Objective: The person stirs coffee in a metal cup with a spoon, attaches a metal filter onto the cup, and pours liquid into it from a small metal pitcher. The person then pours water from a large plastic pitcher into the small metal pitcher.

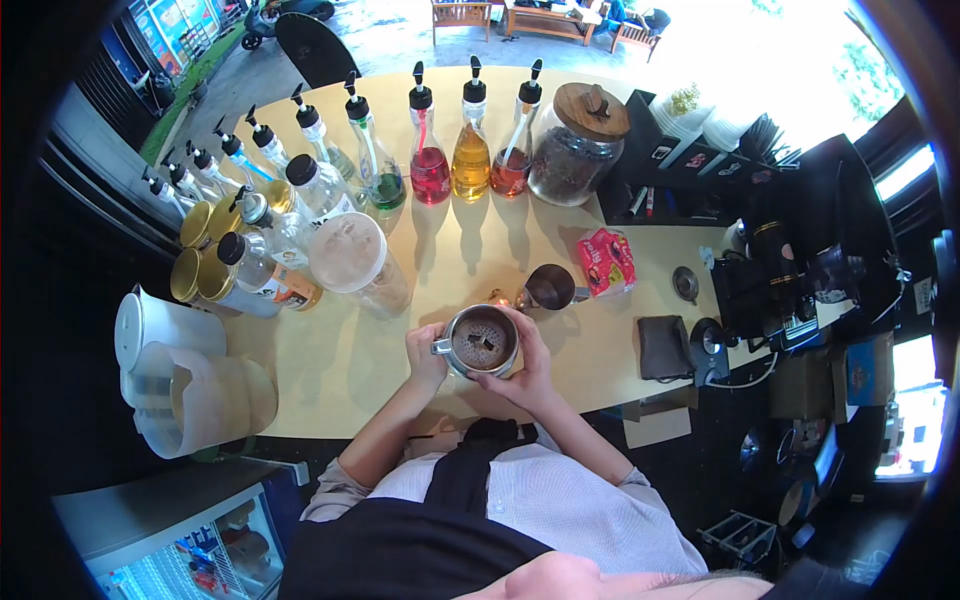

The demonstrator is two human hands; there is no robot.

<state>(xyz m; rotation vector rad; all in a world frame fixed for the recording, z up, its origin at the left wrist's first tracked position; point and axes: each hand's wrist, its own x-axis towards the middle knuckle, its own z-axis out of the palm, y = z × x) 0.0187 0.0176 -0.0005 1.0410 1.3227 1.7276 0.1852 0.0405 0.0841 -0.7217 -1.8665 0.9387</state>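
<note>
Both my hands are around a stainless steel milk pitcher (483,314) in front of my body. Inside it is brown liquid with bubbles on top (478,354), and a dark reflection shows in the middle. At the handle side, my left hand (428,352) has its fingers closed. The fingers and thumb of my right hand (530,362) wrap round the opposite wall. Just beyond stands a second metal pitcher (551,287), dark inside, its handle toward the right. Beside that handle lies a pink-red snack packet (607,262). A small orange-brown item near the pitchers is partly hidden.
Pump bottles of coloured syrup (471,160) line the table's far edge, with a wooden-lidded jar (577,150). A tall lidded plastic tub (350,255) stands left, near white jugs (170,330). On the right are a folded dark cloth (665,348) and a black coffee machine (775,255).
</note>
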